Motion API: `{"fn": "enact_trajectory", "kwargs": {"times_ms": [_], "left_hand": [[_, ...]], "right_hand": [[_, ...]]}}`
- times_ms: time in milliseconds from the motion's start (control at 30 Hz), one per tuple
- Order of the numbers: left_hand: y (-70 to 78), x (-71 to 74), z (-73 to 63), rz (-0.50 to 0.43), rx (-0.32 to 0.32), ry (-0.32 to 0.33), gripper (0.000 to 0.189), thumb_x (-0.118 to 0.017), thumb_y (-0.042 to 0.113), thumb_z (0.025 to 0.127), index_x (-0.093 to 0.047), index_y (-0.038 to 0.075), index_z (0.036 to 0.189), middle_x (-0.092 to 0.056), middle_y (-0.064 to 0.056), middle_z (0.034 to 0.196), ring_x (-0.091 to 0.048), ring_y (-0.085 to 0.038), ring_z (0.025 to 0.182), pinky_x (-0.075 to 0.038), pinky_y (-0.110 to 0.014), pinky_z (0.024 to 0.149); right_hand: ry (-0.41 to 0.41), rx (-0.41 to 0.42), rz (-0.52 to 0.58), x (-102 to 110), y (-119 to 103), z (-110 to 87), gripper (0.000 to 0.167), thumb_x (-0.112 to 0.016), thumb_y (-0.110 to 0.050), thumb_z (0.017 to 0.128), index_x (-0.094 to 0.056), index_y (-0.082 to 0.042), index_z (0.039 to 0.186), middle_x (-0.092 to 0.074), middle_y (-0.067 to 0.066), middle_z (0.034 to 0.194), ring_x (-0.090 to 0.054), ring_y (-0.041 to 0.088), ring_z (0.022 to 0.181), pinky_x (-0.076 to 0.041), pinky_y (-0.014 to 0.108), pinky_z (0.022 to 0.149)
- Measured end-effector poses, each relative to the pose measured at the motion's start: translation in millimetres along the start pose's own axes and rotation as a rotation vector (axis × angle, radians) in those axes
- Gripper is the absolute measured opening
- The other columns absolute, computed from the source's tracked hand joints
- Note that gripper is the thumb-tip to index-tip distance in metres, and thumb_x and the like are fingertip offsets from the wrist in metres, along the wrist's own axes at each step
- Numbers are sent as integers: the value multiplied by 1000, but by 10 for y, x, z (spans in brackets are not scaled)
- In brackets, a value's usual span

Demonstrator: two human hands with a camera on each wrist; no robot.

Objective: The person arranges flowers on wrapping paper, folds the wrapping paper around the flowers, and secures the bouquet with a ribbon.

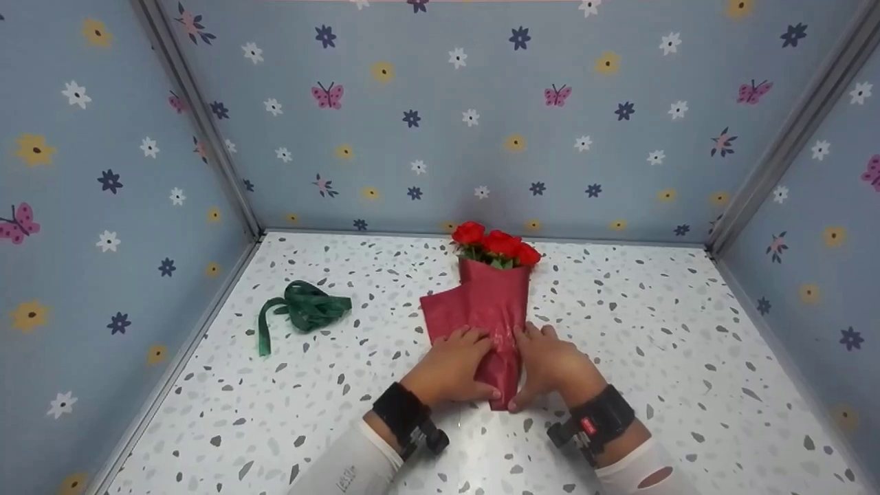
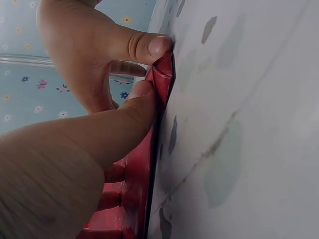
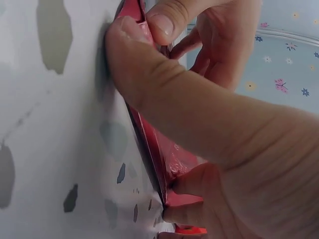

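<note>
Hands (image 1: 452, 364) (image 1: 555, 364) side by side, touching red wrapper (image 1: 496, 299)

Red roses (image 1: 502, 243) — wrapped in crimson paper (image 1: 498, 295) — lie on the table (image 1: 653, 330).

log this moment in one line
left hand: on red wrapping paper | right hand: at its right edge | red roses: protruding from top | green ribbon: bundled, at left
</note>
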State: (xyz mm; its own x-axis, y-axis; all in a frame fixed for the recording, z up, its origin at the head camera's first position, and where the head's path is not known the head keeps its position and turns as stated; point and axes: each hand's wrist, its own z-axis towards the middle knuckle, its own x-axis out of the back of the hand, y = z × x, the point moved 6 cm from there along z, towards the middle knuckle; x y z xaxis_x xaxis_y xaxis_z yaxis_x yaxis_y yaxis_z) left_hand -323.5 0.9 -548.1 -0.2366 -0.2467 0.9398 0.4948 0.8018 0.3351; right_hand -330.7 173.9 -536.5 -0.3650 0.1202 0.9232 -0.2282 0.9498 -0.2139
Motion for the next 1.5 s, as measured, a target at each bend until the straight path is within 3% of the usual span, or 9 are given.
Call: {"fn": "enact_trajectory", "kwargs": {"times_ms": [300,400,600,700,800,967,1167,1333,1500], "left_hand": [[-28,-3,3,-21,15,16,93,-88,63,93,-55,20,169,-47,-12,176,-39,-36,168,-44,-62,132],[-66,10,5,-8,32,42,82,-85,59,99,-59,17,164,-50,-15,171,-44,-33,161,-50,-55,129],[-153,94,2,13,77,83,42,-70,34,114,-68,7,147,-67,-10,143,-63,-28,140,-57,-43,120],[-182,130,-1,-3,77,98,30,-70,19,113,-73,7,140,-71,-7,137,-68,-25,133,-60,-40,115],[-212,164,3,4,72,121,25,-76,14,107,-80,9,131,-73,-4,129,-70,-22,119,-64,-39,103],[-298,213,6,126,126,172,26,-87,31,101,-85,10,114,-74,-6,121,-72,-27,112,-63,-49,99],[-358,212,10,157,183,149,39,-88,45,100,-85,9,112,-75,-11,127,-72,-33,120,-60,-57,108],[-357,213,7,151,184,146,34,-88,44,100,-83,11,108,-73,-10,124,-70,-31,120,-59,-56,106],[-365,195,1,146,176,152,35,-86,44,102,-81,13,118,-70,-10,128,-66,-31,125,-58,-59,107]], "right_hand": [[-12,23,12,34,9,-16,146,-109,-58,64,-34,-4,177,-34,22,185,-32,52,169,-49,73,123],[-15,29,34,66,36,-19,138,-108,-56,68,-38,-4,176,-43,22,180,-39,51,165,-50,72,123],[125,30,14,167,2,44,97,-98,-52,88,-57,-4,162,-63,20,158,-64,44,144,-58,64,115],[217,96,-14,182,-122,82,76,-91,-46,97,-63,-7,157,-59,17,165,-59,42,151,-56,67,117],[237,238,-11,124,-276,98,62,-86,-36,103,-67,-13,157,-52,10,176,-48,38,164,-49,70,124],[139,391,-18,-55,-404,88,54,-79,-29,107,-68,-19,159,-49,2,180,-36,33,173,-37,76,131],[114,383,-37,-98,-418,98,53,-78,-32,108,-67,-24,160,-52,0,178,-38,33,172,-38,81,125],[136,385,-45,-98,-417,110,52,-79,-31,107,-69,-24,157,-56,0,175,-43,32,169,-45,82,119],[176,376,-58,-67,-391,108,49,-80,-32,105,-72,-22,152,-64,3,166,-51,34,161,-53,82,109]]}}
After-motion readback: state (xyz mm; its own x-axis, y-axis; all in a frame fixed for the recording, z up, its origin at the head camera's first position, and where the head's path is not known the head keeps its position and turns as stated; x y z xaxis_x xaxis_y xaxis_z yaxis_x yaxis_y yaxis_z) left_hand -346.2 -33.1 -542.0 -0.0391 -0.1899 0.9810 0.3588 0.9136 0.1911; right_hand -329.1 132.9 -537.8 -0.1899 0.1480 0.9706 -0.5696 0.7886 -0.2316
